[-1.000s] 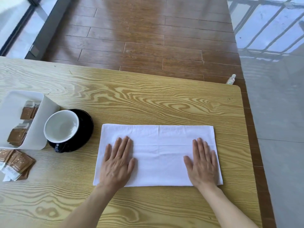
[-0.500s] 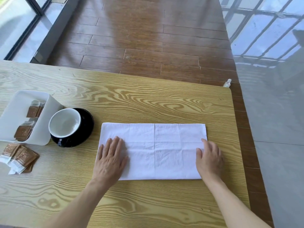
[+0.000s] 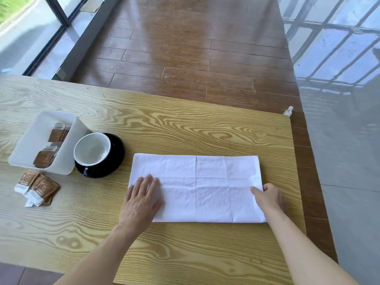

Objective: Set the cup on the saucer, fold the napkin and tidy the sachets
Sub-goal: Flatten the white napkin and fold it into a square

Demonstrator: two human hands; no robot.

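A light wooden table fills the lower frame; a white napkin lies at centre-right; a black saucer sits left of it. At far left stands a white bin; loose brown sachets lie below it.

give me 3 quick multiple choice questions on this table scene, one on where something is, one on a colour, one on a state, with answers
1. Where do the loose sachets lie?
A. on the table in front of the white bin
B. on the napkin
C. inside the cup

2. What colour is the saucer?
A. white
B. black
C. green

3. What is the right hand doing?
A. lifting the cup
B. hanging off the table
C. gripping the napkin's right edge

Answers:
1 A: they lie fanned out on the wood, nearer the person than the white bin.
2 B: a dark rim shows around the white-lined cup.
3 C: the thumb lies on the white napkin with the fingers curled at its edge, while the left hand presses flat.
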